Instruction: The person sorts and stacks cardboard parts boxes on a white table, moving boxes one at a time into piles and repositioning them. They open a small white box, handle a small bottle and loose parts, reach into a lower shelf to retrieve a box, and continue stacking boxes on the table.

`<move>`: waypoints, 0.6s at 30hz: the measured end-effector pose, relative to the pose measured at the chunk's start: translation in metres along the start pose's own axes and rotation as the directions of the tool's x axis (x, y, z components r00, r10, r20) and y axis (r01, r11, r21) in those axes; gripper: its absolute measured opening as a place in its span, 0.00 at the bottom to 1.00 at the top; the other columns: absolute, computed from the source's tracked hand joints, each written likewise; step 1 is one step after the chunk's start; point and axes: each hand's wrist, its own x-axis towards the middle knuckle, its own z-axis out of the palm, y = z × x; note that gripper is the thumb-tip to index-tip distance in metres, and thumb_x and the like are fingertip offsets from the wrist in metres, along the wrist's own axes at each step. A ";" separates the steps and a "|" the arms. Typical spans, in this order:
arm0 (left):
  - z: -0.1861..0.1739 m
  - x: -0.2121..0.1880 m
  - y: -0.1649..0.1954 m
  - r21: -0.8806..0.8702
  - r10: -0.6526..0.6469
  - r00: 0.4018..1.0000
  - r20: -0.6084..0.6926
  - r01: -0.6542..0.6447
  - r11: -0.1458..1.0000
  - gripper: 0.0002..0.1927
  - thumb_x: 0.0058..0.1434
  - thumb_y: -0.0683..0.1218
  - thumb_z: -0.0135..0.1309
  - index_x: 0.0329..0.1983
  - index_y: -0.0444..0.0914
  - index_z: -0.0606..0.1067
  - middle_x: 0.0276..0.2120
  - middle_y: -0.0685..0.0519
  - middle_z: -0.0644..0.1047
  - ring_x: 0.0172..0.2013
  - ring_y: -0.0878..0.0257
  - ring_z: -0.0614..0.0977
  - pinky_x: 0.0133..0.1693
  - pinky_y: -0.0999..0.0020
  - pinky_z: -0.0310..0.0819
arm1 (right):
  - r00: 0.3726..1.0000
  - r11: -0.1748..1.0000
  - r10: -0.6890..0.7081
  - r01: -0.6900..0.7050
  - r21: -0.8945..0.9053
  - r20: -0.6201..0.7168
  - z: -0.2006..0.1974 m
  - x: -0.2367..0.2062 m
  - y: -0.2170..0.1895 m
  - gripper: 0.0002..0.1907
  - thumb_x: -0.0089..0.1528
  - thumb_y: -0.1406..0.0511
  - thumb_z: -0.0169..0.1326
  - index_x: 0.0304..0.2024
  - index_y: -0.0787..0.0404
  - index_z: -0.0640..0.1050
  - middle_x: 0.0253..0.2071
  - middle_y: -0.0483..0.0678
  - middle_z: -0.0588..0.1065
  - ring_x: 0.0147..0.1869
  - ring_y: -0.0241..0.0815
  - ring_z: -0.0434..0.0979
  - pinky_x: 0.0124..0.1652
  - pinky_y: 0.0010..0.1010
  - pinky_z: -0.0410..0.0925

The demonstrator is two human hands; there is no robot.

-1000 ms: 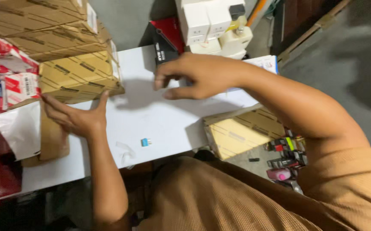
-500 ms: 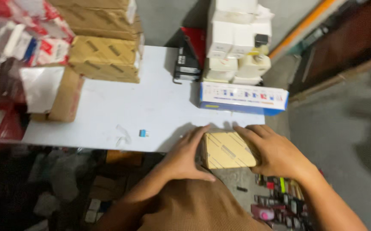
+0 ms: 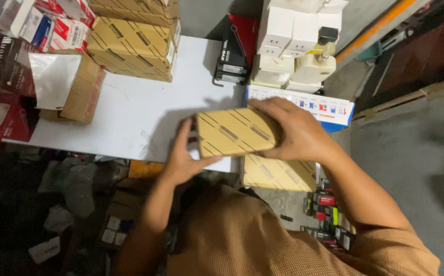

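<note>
Hands first, in the one head view we have: both of ours are clamped on a tan cardboard box [image 3: 236,132] with dark diagonal stripes, held over the near edge of the white table [image 3: 130,120]. Our left hand [image 3: 186,159] presses flat against the box's left end, fingers spread upward and the thumb running under its lower edge. Our right hand [image 3: 291,130] wraps over the right end, fingers curled across the top face. The box sits slightly tilted between the two palms.

Just below it, off the table's edge, we see a second tan striped box [image 3: 278,174] of the same kind, partly hidden by our right wrist. Beside that, lower down, a cluster of small coloured packages [image 3: 329,209] lies on the floor.

Along the far side of the table we see a stack of larger tan striped cartons [image 3: 132,38] at the left, a small black box [image 3: 230,64] in the middle, and a pile of white boxes [image 3: 293,36] to the right, resting above a long blue-and-white box [image 3: 324,108] that lies just beyond our right fingers. At the table's left end an open brown carton [image 3: 81,92] carries a white sheet [image 3: 53,79], with red-and-white packages [image 3: 53,23] behind it.
</note>
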 end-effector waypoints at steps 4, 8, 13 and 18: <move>-0.065 0.017 0.000 0.032 0.124 0.987 -0.100 -0.121 0.992 0.55 0.46 0.42 0.75 0.75 0.32 0.58 0.67 0.46 0.67 0.65 0.55 0.71 0.63 0.59 0.68 | 0.990 0.950 -0.131 0.141 0.279 -0.055 0.005 0.037 0.002 0.50 0.49 0.63 0.69 0.71 0.60 0.63 0.65 0.58 0.67 0.69 0.54 0.69 0.62 0.41 0.68; -0.133 0.041 0.011 -0.078 0.278 0.954 -0.115 -0.287 0.955 0.54 0.50 0.39 0.73 0.77 0.31 0.56 0.71 0.47 0.64 0.72 0.55 0.66 0.72 0.59 0.61 | 0.987 0.951 -0.143 0.157 0.265 -0.073 0.025 0.086 -0.005 0.49 0.52 0.66 0.69 0.73 0.59 0.62 0.67 0.54 0.68 0.68 0.50 0.70 0.62 0.41 0.70; -0.201 0.081 0.014 -0.305 0.299 0.939 -0.168 -0.338 0.890 0.50 0.55 0.38 0.67 0.78 0.33 0.55 0.71 0.48 0.66 0.72 0.57 0.66 0.72 0.61 0.62 | 0.953 0.891 -0.145 0.243 0.384 -0.266 0.056 0.161 -0.005 0.49 0.55 0.65 0.71 0.74 0.59 0.61 0.69 0.54 0.64 0.72 0.52 0.68 0.64 0.44 0.70; -0.237 0.124 0.006 -0.405 0.112 0.958 -0.265 -0.216 0.888 0.42 0.62 0.41 0.63 0.76 0.33 0.58 0.68 0.45 0.70 0.69 0.54 0.72 0.71 0.59 0.67 | 0.950 0.773 -0.011 0.205 0.601 -0.311 0.093 0.243 0.001 0.52 0.54 0.63 0.69 0.75 0.53 0.56 0.72 0.51 0.62 0.70 0.53 0.72 0.57 0.43 0.76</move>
